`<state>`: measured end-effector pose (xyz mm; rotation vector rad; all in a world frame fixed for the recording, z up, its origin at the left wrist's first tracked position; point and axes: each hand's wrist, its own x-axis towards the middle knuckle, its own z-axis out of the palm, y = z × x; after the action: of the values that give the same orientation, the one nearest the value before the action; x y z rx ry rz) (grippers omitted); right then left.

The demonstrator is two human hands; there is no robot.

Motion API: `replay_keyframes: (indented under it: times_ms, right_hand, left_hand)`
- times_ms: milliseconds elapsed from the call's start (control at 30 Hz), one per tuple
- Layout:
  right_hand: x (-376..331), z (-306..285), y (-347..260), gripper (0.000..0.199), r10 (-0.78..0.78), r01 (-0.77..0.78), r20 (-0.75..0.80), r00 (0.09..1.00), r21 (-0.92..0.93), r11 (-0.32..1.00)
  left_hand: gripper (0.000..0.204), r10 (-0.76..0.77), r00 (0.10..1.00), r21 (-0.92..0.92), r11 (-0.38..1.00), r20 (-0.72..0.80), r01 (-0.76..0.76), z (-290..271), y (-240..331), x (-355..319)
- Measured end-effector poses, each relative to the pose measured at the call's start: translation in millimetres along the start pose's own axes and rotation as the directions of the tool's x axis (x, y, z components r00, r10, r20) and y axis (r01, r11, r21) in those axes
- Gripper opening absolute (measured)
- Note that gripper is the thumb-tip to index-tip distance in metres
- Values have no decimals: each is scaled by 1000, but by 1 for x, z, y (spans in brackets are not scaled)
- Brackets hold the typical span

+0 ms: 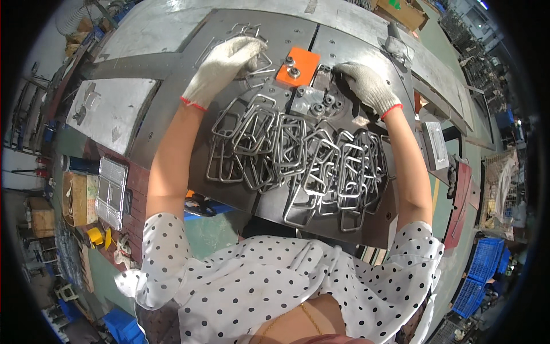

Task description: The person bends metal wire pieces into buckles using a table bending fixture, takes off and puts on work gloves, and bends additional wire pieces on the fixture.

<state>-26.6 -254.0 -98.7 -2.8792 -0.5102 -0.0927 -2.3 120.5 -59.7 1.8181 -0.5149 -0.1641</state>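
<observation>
My left hand point(226, 66), in a white knit glove, is closed over bent wire frames point(260, 71) at the far side of a dark steel work plate point(172, 109). In the same kind of glove, my right hand point(366, 86) presses down beside a metal fixture point(312, 100), with its fingertips near a wire piece at the fixture's edge. An orange block point(298, 66) with two bolts sits between the hands. A heap of several rectangular wire loops point(298, 166) lies on the plate in front of me, between my forearms.
A grey metal table top point(109, 106) lies to the left, with a clear plastic tray point(112, 192) and a cardboard box point(80, 198) below it. A grey metal box point(435, 143) is at the right, and blue crates point(481, 275) stand at the lower right.
</observation>
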Motion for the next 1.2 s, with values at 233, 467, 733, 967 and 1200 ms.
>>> replay_keyframes:
  times_ms: [233, 467, 733, 967, 1200]
  right_hand:
    - [-12, 12, 18, 46, -104, 106, -99, 990, 14, 994]
    - [-11, 10, 4, 48, -149, 145, -146, 978, -39, 989]
    - [-15, 8, -4, 48, -58, 54, -109, 992, -35, 998]
    - [-16, 7, 1, 43, -56, 50, -93, 994, -61, 997]
    - [-18, 14, 6, 41, -136, 130, -193, 972, -44, 991]
  left_hand:
    - [32, -34, 994, -99, 995, -100, 24, 13, 18, -3]
    - [35, 65, 985, -89, 995, 158, -51, 60, 49, 42]
    - [30, 145, 899, -9, 988, 413, -155, 104, 33, 74]
    - [29, 133, 902, -52, 991, 412, -122, 113, 36, 60]
    - [29, 218, 888, -81, 976, 405, -203, 113, 33, 58]
